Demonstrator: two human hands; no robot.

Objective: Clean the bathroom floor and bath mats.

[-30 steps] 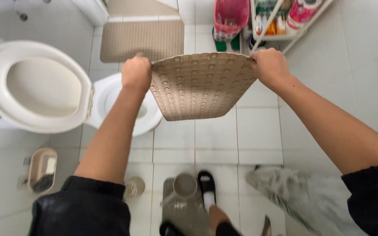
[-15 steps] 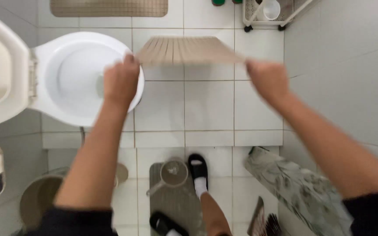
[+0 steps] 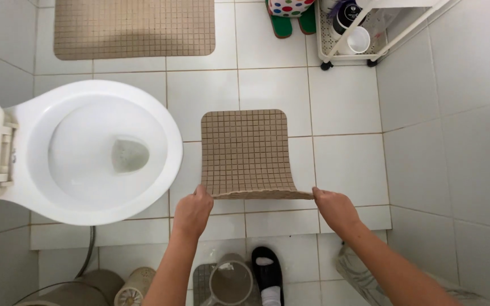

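Head view, looking down. Nearest the camera, a black slipper (image 3: 267, 272) and a jug (image 3: 231, 281) stand on the floor. Just beyond them, the left hand (image 3: 193, 211) and right hand (image 3: 334, 208) each pinch a near corner of the small beige mat (image 3: 246, 150), both equally close to it. The mat's near edge is lifted; its length runs straight away from the hands, the far end lying on the floor tiles (image 3: 341, 102). Left of the mat: the toilet bowl (image 3: 94, 152). Beyond the mat: a larger mat (image 3: 134, 27) and a white rack (image 3: 350, 42).
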